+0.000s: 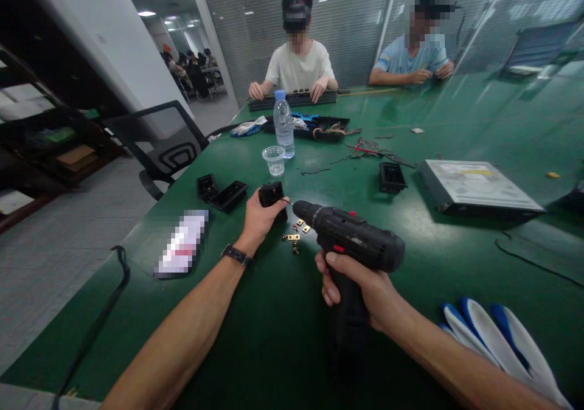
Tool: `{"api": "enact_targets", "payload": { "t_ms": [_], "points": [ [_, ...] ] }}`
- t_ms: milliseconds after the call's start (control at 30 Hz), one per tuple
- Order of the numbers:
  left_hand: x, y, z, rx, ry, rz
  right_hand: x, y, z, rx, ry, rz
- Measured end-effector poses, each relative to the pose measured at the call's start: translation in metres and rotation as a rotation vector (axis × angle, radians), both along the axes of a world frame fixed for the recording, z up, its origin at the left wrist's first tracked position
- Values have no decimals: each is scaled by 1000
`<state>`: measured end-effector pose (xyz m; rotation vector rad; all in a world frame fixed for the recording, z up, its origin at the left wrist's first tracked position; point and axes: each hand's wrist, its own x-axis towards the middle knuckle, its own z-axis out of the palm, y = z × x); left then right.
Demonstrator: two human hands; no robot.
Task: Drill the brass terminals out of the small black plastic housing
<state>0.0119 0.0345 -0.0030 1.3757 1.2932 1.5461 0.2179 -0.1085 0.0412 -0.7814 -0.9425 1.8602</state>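
Observation:
My right hand is closed round the handle of a black cordless drill, its chuck pointing left. A thin bit reaches from the chuck to a small black plastic housing. That housing is gripped by my left hand, thumb toward the bit; whether the tip sits in a screw I cannot tell. Just right of the left hand lie several brass plates and small screws on the green table. Two similar black housings lie left of my left hand, and another black housing stands farther right.
A clear cup and a water bottle stand beyond my left hand. A phone lies left, a metal drive box right, and white-blue gloves near my right forearm. Two people sit across the table.

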Motion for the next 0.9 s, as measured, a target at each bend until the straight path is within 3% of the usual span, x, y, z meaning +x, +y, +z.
{"api": "enact_targets", "payload": {
  "t_ms": [900],
  "points": [
    [0,-3,7,0,-30,-45,-4,-4,-7,6,-19,-31]
  ]
}}
